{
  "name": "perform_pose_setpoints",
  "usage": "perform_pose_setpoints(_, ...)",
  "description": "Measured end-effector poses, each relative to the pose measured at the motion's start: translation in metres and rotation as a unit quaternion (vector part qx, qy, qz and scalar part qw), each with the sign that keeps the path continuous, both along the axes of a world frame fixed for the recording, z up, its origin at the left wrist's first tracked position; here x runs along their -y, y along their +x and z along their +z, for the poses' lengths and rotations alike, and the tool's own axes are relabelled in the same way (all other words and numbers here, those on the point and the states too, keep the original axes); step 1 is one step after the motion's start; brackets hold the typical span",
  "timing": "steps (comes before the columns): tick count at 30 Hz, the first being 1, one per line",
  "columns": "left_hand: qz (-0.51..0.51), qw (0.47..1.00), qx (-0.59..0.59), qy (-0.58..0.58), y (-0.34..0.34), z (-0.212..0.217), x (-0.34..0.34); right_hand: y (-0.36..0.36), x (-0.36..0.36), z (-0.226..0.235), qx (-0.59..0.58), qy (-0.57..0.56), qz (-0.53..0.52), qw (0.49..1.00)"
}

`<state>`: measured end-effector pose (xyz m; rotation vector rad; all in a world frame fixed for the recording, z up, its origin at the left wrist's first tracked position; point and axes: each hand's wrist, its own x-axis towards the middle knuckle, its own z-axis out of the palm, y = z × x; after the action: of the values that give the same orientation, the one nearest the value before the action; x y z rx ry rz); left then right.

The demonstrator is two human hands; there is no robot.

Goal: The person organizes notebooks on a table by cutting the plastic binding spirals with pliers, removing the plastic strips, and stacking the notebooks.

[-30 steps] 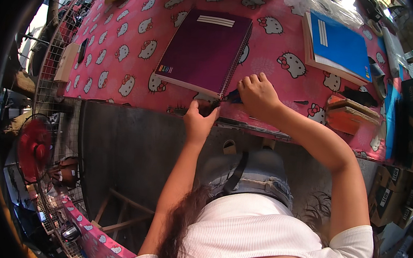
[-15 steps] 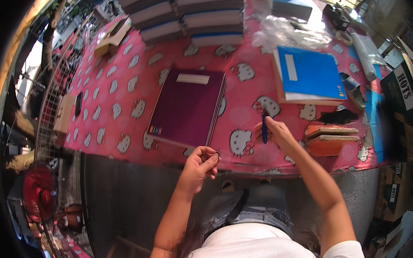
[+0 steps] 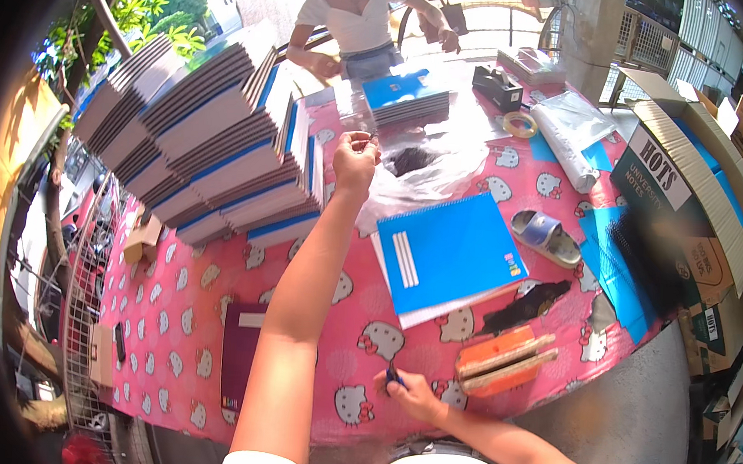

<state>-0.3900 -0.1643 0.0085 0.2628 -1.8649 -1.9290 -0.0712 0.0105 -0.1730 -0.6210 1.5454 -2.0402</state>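
Note:
My left hand [image 3: 355, 161] reaches far across the table. Its fingers are pinched on a tiny dark scrap that looks like wire, beside a clear plastic bag [image 3: 455, 164] holding a black heap. Low over the near side of the table, my right hand [image 3: 418, 399] is closed round a small blue-handled tool [image 3: 393, 374], whose kind I cannot make out. A purple notebook [image 3: 240, 352] lies partly hidden behind my left forearm. Further right, a blue spiral notebook [image 3: 448, 251] rests on other sheets or books.
Tall notebook stacks [image 3: 213, 132] stand at the left. Orange blocks [image 3: 505, 362], a slipper [image 3: 547, 237], a tape roll [image 3: 520, 124] and a tape dispenser [image 3: 496, 89] lie to the right. Open cartons [image 3: 689, 187] stand beyond the right edge. Another person [image 3: 353, 21] is across the table.
My left hand has moved from the purple notebook's near corner far forward to the plastic bag. My right hand still holds the blue-handled tool. The view has tilted up and turned right.

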Motion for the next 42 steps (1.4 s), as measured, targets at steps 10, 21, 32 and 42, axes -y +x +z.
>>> perform_pose_setpoints(10,-0.269,0.937,-0.156,-0.159,0.106,0.107,-0.081,-0.009,-0.011,-0.010,-0.014,0.014,0.017,1.000)
perform_pose_setpoints(21,-0.415,0.851,-0.309,-0.092,0.462,0.194,-0.052,-0.008,-0.001,0.003,0.099,-0.057,0.009,0.993)
perform_pose_setpoints(32,-0.473,0.751,-0.208,-0.411,0.653,0.229,-0.054,0.014,0.044,0.005,0.158,-0.062,-0.142,0.975)
perform_pose_setpoints(42,-0.523,0.592,-0.247,-0.562,0.807,0.268,-0.051,0.002,0.071,0.017,0.140,0.021,-0.088,0.986)
